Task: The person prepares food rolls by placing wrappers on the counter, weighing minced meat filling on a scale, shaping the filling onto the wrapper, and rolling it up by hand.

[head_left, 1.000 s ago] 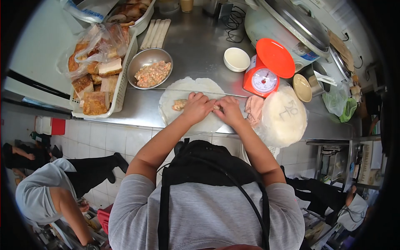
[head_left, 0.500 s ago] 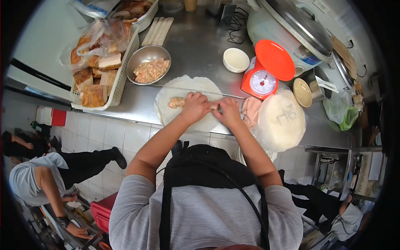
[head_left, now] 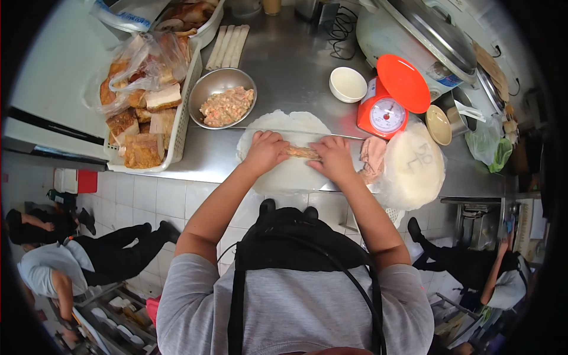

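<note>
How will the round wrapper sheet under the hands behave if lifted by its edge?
The wrapper sheet will probably flop, since it looks thin and lies flat. It may tear, as it seems slightly see-through. The filling could slide or break apart, because it lies as a soft-looking strip on top.

Cannot see either end of the filling [head_left: 302, 152], apparently covered by left hand [head_left: 265, 151] and right hand [head_left: 332, 155]; cannot read the tiny dial [head_left: 388, 115] of the red scale [head_left: 367, 120].
</note>
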Demonstrator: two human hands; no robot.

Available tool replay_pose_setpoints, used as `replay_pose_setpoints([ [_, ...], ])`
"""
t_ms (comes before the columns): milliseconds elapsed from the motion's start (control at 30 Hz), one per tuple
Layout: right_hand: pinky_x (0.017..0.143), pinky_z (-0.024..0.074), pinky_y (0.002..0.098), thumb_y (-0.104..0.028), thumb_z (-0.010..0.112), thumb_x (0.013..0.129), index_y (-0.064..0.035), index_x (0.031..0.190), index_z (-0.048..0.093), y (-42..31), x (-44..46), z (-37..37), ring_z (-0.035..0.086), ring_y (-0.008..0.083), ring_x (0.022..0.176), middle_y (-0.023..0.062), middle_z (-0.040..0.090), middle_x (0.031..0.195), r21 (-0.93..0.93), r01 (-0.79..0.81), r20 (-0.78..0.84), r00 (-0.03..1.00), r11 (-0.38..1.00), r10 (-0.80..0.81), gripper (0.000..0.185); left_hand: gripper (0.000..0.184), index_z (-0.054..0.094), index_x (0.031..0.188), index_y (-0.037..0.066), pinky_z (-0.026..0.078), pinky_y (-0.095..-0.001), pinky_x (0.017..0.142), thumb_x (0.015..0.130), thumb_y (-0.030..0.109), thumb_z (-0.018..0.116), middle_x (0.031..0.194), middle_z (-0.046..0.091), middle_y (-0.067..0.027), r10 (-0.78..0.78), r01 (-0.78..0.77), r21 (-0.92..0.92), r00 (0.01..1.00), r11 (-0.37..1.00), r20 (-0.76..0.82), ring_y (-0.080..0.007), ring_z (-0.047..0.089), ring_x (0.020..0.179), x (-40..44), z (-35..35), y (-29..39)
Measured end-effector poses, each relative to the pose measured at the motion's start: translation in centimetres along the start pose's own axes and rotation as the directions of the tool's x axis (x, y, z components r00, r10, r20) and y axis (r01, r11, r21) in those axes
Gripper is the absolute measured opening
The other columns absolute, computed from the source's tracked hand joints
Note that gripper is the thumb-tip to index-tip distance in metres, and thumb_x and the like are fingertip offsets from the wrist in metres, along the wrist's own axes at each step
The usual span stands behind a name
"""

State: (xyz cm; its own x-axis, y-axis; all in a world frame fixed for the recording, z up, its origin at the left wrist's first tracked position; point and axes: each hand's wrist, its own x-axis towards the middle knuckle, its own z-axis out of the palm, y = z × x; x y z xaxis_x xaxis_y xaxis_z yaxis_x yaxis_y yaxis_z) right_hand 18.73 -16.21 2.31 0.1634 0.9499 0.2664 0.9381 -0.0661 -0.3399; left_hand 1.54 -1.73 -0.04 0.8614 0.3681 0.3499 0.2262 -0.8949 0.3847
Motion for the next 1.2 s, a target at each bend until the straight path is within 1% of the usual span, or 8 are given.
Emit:
replay_pose_setpoints([
  [200,0.084,0.0325,0.0368,-0.028,0.070,0.063,-0.0157,0.098,0.064,-3.9,2.8,4.1,0.046,0.0203,0.096,0.0009,0.054,0.094,-0.067,-0.045,0.074,0.996,0.997,0.050,0.038,0.027,0.066,0.088,0.014,0.032,-0.0367,0.082,0.063,0.022,0.070,0.086,0.056,0.0004,0.051,-0.051,-0.131,0.999,0.990,-0.001,-0.0191,0.050,0.090,-0.1,-0.3,-1.3],
  [367,0.082,0.0337,0.0364,-0.020,0.066,0.069,-0.0157,0.091,0.064,-3.7,2.7,1.4,0.049,0.0201,0.092,0.0001,0.056,0.087,0.191,-0.127,0.118,0.987,0.973,0.106,0.023,0.021,0.065,0.083,0.014,0.032,-0.0364,0.082,0.064,0.021,0.069,0.083,0.056,-0.0008,0.011,-0.040,-0.296,0.995,0.954,-0.098,-0.0199,0.051,0.086,-0.5,-1.1,-1.5],
  [567,0.080,0.0346,0.0376,-0.021,0.066,0.070,-0.0153,0.090,0.063,-3.9,2.9,3.1,0.050,0.0212,0.090,0.0012,0.056,0.085,0.120,-0.152,0.085,0.986,0.981,0.142,0.021,0.034,0.059,0.102,0.012,0.032,-0.0382,0.085,0.069,0.018,0.066,0.089,0.056,-0.0042,0.079,-0.088,-0.259,0.996,0.962,-0.041,-0.0245,0.050,0.091,-1.6,-0.3,-3.1],
  [667,0.080,0.0347,0.0378,-0.023,0.067,0.068,-0.0154,0.086,0.064,-6.0,3.7,2.9,0.050,0.0211,0.090,0.0013,0.056,0.087,0.057,-0.148,0.011,0.989,0.987,0.148,0.020,0.028,0.060,0.095,0.010,0.033,-0.0368,0.082,0.068,0.016,0.065,0.093,0.054,-0.0034,-0.017,-0.002,-0.124,0.988,0.992,-0.155,-0.0229,0.048,0.093,-1.5,-1.0,-2.1],
  [833,0.080,0.0343,0.0386,-0.030,0.070,0.063,-0.0157,0.091,0.064,-6.7,3.9,5.9,0.049,0.0208,0.092,0.0023,0.055,0.092,-0.033,-0.141,0.043,0.989,0.989,0.142,0.032,0.039,0.056,0.105,0.009,0.032,-0.0381,0.086,0.068,0.017,0.065,0.101,0.050,-0.0061,0.028,-0.024,-0.124,0.999,0.992,0.032,-0.0243,0.044,0.099,-2.2,-0.7,-3.3],
  [933,0.078,0.0347,0.0372,-0.027,0.069,0.066,-0.0154,0.089,0.064,-6.9,4.0,5.1,0.050,0.0204,0.091,0.0016,0.056,0.091,-0.013,-0.129,0.037,0.991,0.992,0.129,0.027,0.040,0.056,0.105,0.009,0.032,-0.0381,0.086,0.067,0.017,0.065,0.099,0.050,-0.0056,0.033,-0.023,-0.169,0.998,0.985,0.061,-0.0239,0.044,0.099,-2.3,-1.5,-3.7],
  [1033,0.077,0.0346,0.0365,-0.023,0.067,0.068,-0.0153,0.082,0.065,-7.5,4.6,3.6,0.050,0.0190,0.089,-0.0008,0.057,0.085,0.152,-0.115,-0.050,0.991,0.982,0.124,0.017,0.039,0.058,0.103,0.009,0.033,-0.0378,0.085,0.067,0.018,0.067,0.098,0.051,-0.0049,0.034,-0.024,-0.219,0.999,0.975,0.040,-0.0233,0.044,0.098,-1.9,-2.9,-3.7],
  [1200,0.080,0.0350,0.0364,-0.023,0.070,0.065,-0.0130,0.087,0.062,-6.1,4.7,5.2,0.050,0.0213,0.092,0.0027,0.055,0.092,0.164,-0.089,0.130,0.989,0.983,0.068,0.025,0.043,0.058,0.105,0.010,0.033,-0.0388,0.085,0.064,0.020,0.070,0.098,0.050,-0.0037,0.057,-0.034,-0.228,0.994,0.973,0.094,-0.0232,0.044,0.099,-2.3,-1.9,-4.6],
])
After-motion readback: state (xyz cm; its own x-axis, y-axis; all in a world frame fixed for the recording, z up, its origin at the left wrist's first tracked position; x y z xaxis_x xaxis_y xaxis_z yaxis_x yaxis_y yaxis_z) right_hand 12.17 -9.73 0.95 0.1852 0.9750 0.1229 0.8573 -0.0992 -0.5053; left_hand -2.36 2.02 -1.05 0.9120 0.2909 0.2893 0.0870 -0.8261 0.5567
